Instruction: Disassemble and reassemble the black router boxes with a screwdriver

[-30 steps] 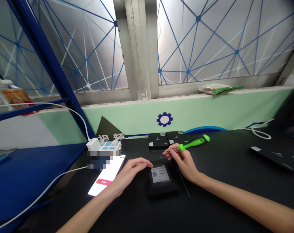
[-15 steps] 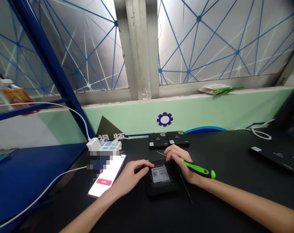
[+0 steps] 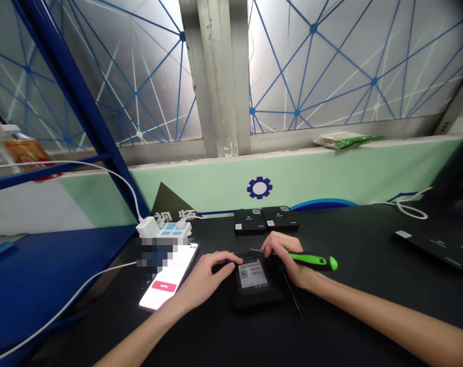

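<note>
Device [image 3: 256, 285]: lies flat on the black surface [image 3: 223, 336], lower centre of the frame, its label [image 3: 253, 274] face up.

Handling: the shell appears stiff and is probably plastic. Weight is likely light to moderate, so the device may slide under a sideways push. Its dark faces look smooth and could be slippery to dry fingers. Judged robust outside; internal parts may be fragile.

Hold points: take hold by the left and right side edges, near mid-length. Leave the label uncovered, as print and paper may scuff.

Left hand [image 3: 210, 272]: at the device's upper left corner. Index fingertip rests on the top edge; thumb and index stand apart, clamped on nothing.

Right hand [image 3: 287, 257]: just beside the device's upper right corner. Fingers are clamped on the screwdriver [image 3: 311, 260]. Its green-and-black handle points to the right of the frame; its tip lies by the device's top edge. Contact there cannot be confirmed.

Screwdriver handling: rigid and likely light; the thick handle offers the surest grip, the thin shaft less.

Adjacent: a thin rod [image 3: 293, 296] lies right of the device, below the right hand.
</note>
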Action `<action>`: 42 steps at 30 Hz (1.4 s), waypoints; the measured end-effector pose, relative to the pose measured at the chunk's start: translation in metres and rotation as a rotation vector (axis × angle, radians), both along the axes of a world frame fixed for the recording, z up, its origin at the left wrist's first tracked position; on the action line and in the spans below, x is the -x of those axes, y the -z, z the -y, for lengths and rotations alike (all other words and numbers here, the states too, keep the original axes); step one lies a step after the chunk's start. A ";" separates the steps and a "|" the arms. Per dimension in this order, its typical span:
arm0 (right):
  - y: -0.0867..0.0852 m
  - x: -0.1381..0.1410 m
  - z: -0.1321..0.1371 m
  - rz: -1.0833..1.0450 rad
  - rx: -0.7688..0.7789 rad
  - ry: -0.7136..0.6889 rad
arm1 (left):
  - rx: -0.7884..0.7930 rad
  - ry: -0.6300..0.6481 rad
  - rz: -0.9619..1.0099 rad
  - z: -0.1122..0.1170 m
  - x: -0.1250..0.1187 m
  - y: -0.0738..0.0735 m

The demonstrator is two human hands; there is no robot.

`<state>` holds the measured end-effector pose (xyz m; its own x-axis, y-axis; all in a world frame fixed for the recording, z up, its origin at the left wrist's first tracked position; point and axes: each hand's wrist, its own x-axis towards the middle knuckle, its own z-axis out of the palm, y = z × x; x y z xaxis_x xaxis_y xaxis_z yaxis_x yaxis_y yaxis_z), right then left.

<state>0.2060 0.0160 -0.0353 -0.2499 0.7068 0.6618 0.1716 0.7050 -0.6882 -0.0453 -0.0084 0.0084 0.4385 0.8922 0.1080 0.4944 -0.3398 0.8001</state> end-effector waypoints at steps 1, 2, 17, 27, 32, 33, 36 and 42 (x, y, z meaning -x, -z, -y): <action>0.000 0.000 0.000 -0.017 0.006 0.012 | -0.014 -0.015 -0.013 0.001 0.000 -0.001; -0.001 0.001 0.000 -0.031 0.017 0.022 | -0.030 -0.028 -0.023 0.001 -0.001 -0.002; -0.002 0.001 -0.002 -0.077 0.063 0.040 | -0.130 0.088 -0.095 0.005 -0.005 0.006; -0.002 0.001 -0.001 -0.098 0.085 0.038 | -0.149 -0.009 -0.146 -0.002 0.002 0.012; -0.004 0.001 -0.001 -0.161 0.126 0.029 | -0.174 -0.072 -0.142 -0.003 0.003 0.014; -0.005 0.001 -0.002 -0.176 0.138 0.030 | -0.181 -0.073 -0.134 -0.002 0.002 0.014; -0.005 0.001 -0.003 -0.209 0.176 0.034 | -0.199 -0.090 -0.082 -0.001 0.001 0.010; -0.005 0.001 -0.003 -0.233 0.209 0.014 | 0.119 -0.038 0.138 -0.002 0.000 0.002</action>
<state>0.2049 0.0189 -0.0307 -0.0974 0.8359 0.5402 0.0010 0.5429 -0.8398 -0.0448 -0.0065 0.0068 0.3929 0.9178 0.0574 0.3875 -0.2218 0.8948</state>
